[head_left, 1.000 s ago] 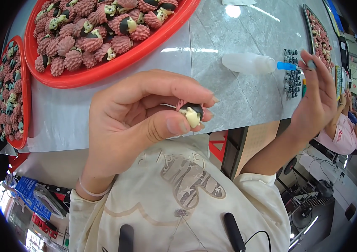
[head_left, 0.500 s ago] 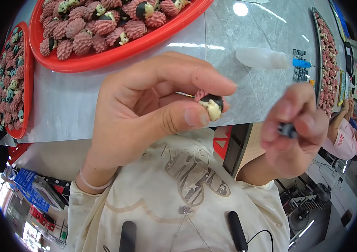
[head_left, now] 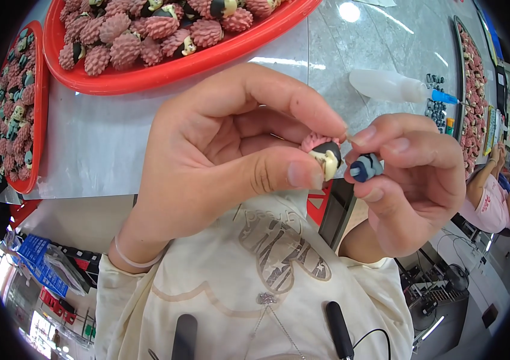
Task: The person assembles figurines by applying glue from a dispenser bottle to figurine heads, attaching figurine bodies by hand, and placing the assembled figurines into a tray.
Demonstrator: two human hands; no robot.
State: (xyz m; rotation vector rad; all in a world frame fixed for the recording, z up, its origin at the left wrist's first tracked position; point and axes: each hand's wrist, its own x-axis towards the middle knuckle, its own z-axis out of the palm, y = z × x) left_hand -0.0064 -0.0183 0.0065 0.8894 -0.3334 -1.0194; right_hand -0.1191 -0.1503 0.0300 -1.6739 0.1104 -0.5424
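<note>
My left hand (head_left: 225,150) pinches a small figurine (head_left: 328,157) between thumb and fingers. This figurine has a pink ridged part, a black band and a cream-coloured front. Just to its right, my right hand (head_left: 417,174) is closed on a small blue-grey figure piece (head_left: 364,168) with a dark blue end. The two small things are close together, with a narrow gap between them. Part of each is covered by my fingertips. Both hands are held in front of my chest, at the near edge of the grey table (head_left: 99,156).
A red tray (head_left: 147,87) full of pink figurines stands at the far left, with another red tray (head_left: 42,108) at the left rim. A white bottle with a blue needle tip (head_left: 387,85) lies beside several small grey pieces (head_left: 435,111). A person (head_left: 486,207) sits at far right.
My right hand has moved left and up, bringing the blue-grey piece beside the figurine. My left hand has shifted slightly right with the figurine.
</note>
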